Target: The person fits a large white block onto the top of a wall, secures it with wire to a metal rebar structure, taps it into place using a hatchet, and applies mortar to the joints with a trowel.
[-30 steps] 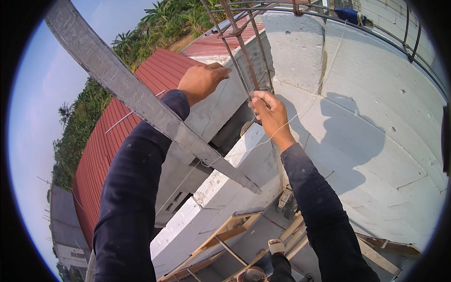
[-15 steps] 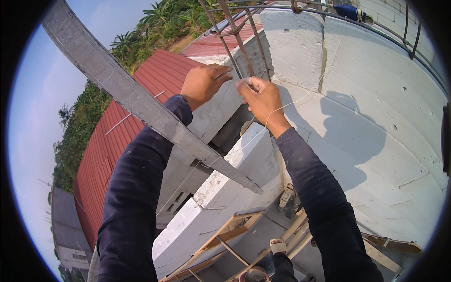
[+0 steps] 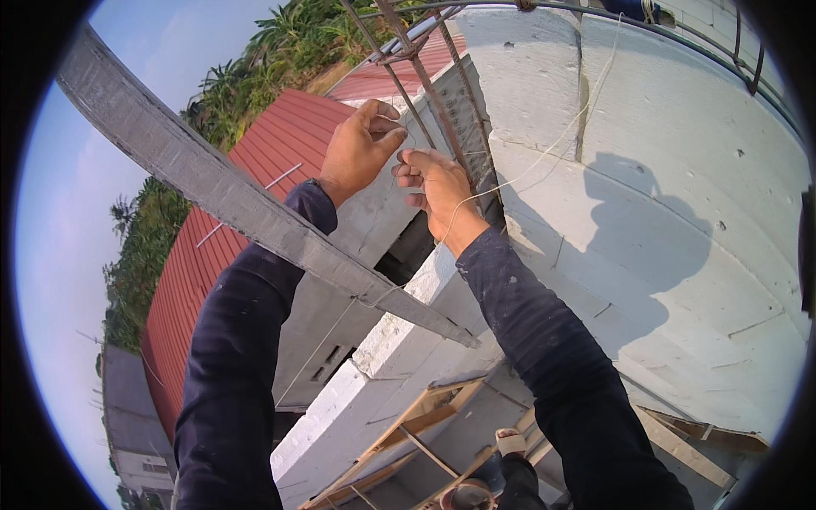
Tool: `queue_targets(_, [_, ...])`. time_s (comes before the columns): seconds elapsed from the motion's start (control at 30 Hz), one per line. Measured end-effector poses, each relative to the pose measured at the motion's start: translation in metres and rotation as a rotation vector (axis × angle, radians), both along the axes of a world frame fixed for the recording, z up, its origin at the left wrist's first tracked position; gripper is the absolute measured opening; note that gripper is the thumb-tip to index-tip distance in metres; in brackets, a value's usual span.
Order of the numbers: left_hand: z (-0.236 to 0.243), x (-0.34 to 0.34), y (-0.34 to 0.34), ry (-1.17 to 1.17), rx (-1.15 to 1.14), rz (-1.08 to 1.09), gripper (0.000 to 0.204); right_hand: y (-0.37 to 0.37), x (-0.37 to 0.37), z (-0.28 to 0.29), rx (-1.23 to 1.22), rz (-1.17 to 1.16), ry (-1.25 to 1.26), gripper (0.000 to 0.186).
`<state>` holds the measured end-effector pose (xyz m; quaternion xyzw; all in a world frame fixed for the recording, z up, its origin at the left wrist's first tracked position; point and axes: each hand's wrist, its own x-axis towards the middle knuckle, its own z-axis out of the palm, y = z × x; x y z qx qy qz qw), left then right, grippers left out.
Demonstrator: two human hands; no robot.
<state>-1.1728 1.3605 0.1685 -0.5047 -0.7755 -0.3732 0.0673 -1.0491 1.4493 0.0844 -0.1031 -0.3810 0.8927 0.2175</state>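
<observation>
Right hand (image 3: 438, 189) apparently pinches white string (image 3: 544, 157) slanting up-right.

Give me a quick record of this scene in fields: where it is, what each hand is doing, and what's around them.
Setting: outdoors, high on a white block wall
Left hand: fingers pinched together beside the rusty rebar cage
Right hand: curled at the rebar, a thin white string running past its wrist
Hands: close together, whether they touch is unclear
Foreground: grey plank crossing diagonally
Below: wooden scaffolding, red metal roof
Background: trees, sky
</observation>
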Motion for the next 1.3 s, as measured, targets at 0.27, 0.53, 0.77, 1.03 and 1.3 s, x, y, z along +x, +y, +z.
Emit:
queue_targets(0.27, [0.013, 0.013, 0.006, -0.790, -0.169, 0.033, 0.021, -0.010, -0.009, -0.002, -0.033, -0.088, 0.015, 0.014])
queue_targets(0.53, [0.002, 0.001, 0.016, -0.753, -0.054, 0.038, 0.031, -0.010, -0.009, -0.003, 0.029, -0.093, 0.011, 0.016])
queue_targets(0.77, [-0.003, -0.003, 0.026, -0.607, -0.075, -0.047, 0.036, -0.002, -0.006, -0.009, 0.084, -0.080, -0.027, 0.017])
queue_targets(1.03, [-0.009, -0.006, 0.029, -0.715, -0.024, -0.152, 0.027, 0.007, -0.011, -0.016, 0.150, -0.035, -0.005, 0.017])
queue_targets(1.3, [-0.005, -0.013, 0.033, -0.740, -0.137, -0.210, 0.019, 0.008, -0.013, -0.012, 0.210, -0.064, -0.008, 0.021])
